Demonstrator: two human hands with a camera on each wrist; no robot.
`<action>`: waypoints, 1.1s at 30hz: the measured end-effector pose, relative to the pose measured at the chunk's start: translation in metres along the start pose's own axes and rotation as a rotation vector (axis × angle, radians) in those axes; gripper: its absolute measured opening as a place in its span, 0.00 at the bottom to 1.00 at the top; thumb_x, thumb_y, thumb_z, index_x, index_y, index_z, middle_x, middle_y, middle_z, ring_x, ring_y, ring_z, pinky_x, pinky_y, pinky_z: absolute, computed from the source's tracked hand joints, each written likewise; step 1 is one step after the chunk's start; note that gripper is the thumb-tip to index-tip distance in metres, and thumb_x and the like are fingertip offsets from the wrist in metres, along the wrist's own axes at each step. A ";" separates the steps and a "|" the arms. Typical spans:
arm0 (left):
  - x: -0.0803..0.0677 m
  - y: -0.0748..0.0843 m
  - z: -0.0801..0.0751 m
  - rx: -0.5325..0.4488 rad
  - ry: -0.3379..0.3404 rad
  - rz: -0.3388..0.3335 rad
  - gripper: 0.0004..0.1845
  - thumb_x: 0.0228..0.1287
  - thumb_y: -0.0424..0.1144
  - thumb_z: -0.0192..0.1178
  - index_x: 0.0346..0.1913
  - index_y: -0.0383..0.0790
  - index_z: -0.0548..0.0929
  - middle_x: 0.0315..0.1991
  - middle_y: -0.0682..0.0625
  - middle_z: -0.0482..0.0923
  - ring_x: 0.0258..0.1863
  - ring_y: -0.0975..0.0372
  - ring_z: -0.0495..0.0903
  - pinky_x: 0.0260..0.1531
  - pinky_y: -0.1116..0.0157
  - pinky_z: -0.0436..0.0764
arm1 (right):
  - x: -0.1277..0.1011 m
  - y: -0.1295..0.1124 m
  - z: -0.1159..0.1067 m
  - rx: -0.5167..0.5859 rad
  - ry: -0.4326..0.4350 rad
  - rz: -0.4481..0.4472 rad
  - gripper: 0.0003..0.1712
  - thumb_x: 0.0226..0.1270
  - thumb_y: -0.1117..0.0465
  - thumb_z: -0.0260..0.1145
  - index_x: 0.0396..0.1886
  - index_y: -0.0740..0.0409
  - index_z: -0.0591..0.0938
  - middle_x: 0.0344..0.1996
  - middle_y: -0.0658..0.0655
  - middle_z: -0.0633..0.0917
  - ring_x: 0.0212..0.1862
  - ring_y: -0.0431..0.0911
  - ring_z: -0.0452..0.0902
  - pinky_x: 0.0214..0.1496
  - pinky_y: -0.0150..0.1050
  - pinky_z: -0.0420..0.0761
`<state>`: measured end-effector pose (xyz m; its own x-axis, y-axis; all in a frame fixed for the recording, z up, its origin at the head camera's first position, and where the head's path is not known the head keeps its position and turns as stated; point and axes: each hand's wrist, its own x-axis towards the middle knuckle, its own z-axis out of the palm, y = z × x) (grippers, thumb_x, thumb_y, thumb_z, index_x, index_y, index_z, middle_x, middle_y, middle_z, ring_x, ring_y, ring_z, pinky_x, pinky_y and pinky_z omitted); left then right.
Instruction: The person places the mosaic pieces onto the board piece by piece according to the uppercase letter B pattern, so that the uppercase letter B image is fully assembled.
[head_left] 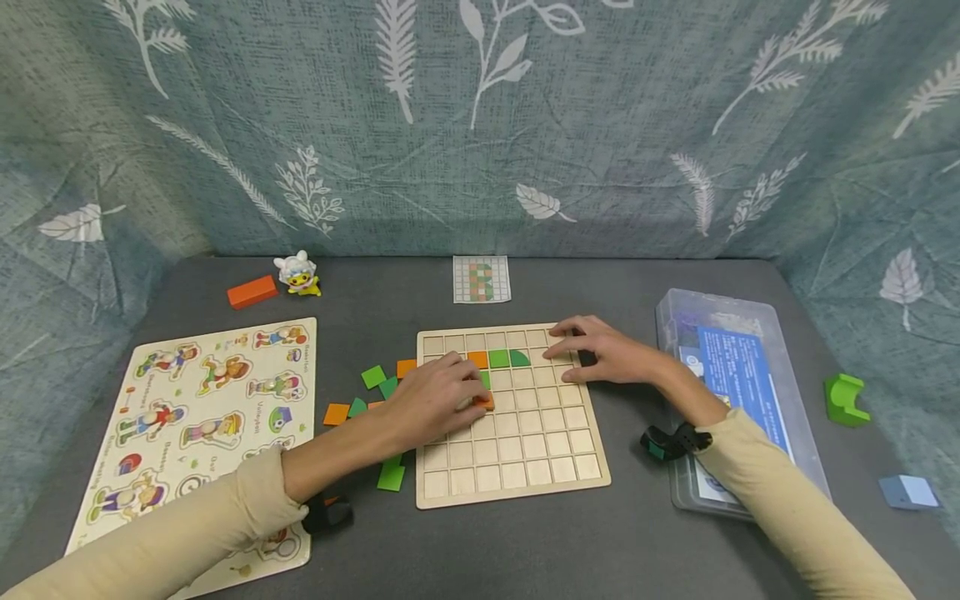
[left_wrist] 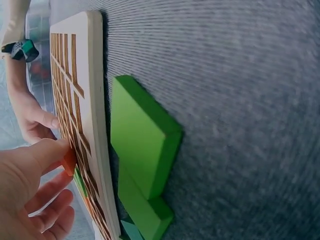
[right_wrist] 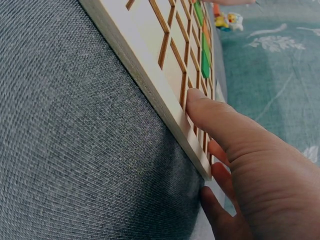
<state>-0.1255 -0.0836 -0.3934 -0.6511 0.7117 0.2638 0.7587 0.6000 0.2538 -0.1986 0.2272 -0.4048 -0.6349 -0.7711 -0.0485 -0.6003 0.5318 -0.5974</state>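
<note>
My left hand [head_left: 438, 400] is over the left part of the wooden grid board [head_left: 525, 450], pinching an orange square tile [left_wrist: 69, 161] between thumb and fingers close over a cell. On the board's upper rows lie an orange tile [head_left: 477, 360], a green square tile [head_left: 498, 359] and a dark green quarter-round tile [head_left: 519, 358]. Another green tile [head_left: 486, 380] shows beside my left fingers; whatever lies under that hand is hidden. My right hand [head_left: 611, 354] rests on the board's upper right edge, fingers spread, with its thumb [right_wrist: 215, 120] on the rim in the right wrist view.
Loose green and orange tiles [head_left: 372, 377] lie left of the board. A printed pattern card [head_left: 482, 280] is behind it. A picture puzzle board [head_left: 217, 367], a red block [head_left: 252, 292] and a figurine [head_left: 299, 275] stand left; a plastic box [head_left: 787, 400], green block [head_left: 846, 400] and blue block [head_left: 907, 492] right.
</note>
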 end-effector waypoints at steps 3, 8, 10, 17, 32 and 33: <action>0.001 0.001 0.000 -0.001 -0.016 -0.026 0.04 0.60 0.41 0.68 0.36 0.51 0.89 0.36 0.56 0.81 0.37 0.64 0.75 0.34 0.70 0.76 | 0.000 0.000 0.000 0.000 -0.003 0.002 0.23 0.64 0.56 0.68 0.59 0.51 0.80 0.66 0.63 0.69 0.67 0.60 0.62 0.63 0.62 0.65; 0.002 0.002 0.000 -0.022 -0.016 -0.064 0.03 0.59 0.41 0.67 0.35 0.51 0.89 0.35 0.56 0.80 0.33 0.65 0.72 0.29 0.73 0.71 | -0.001 0.000 0.000 0.007 -0.004 0.003 0.23 0.64 0.57 0.68 0.59 0.51 0.80 0.66 0.64 0.69 0.67 0.61 0.61 0.63 0.62 0.65; 0.003 0.001 0.001 -0.041 -0.016 -0.075 0.03 0.59 0.40 0.67 0.35 0.50 0.89 0.34 0.56 0.79 0.33 0.66 0.71 0.28 0.74 0.70 | -0.001 0.000 -0.001 0.008 -0.003 0.003 0.23 0.64 0.57 0.68 0.59 0.52 0.80 0.66 0.64 0.69 0.67 0.61 0.61 0.63 0.63 0.65; 0.002 0.001 0.001 -0.074 -0.045 -0.106 0.03 0.59 0.39 0.66 0.34 0.51 0.88 0.32 0.57 0.80 0.30 0.66 0.69 0.28 0.73 0.68 | 0.000 0.002 0.000 0.000 -0.001 -0.004 0.23 0.64 0.57 0.68 0.59 0.51 0.80 0.66 0.64 0.69 0.67 0.61 0.61 0.63 0.62 0.65; -0.022 -0.010 -0.024 -0.133 -0.131 -0.155 0.09 0.61 0.45 0.66 0.43 0.48 0.88 0.44 0.52 0.79 0.43 0.61 0.74 0.38 0.65 0.75 | 0.001 -0.001 -0.001 0.023 -0.011 0.012 0.23 0.64 0.57 0.69 0.59 0.52 0.80 0.67 0.64 0.68 0.68 0.61 0.60 0.64 0.62 0.64; -0.028 -0.014 -0.029 -0.143 -0.130 -0.182 0.11 0.61 0.45 0.66 0.45 0.48 0.88 0.46 0.51 0.79 0.44 0.60 0.74 0.39 0.63 0.75 | 0.000 -0.001 -0.001 0.024 -0.011 0.014 0.23 0.64 0.57 0.68 0.59 0.52 0.80 0.67 0.64 0.68 0.68 0.61 0.60 0.64 0.63 0.64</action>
<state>-0.1187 -0.1227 -0.3775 -0.7611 0.6434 0.0825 0.6126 0.6711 0.4176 -0.1985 0.2265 -0.4035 -0.6378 -0.7674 -0.0654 -0.5794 0.5340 -0.6157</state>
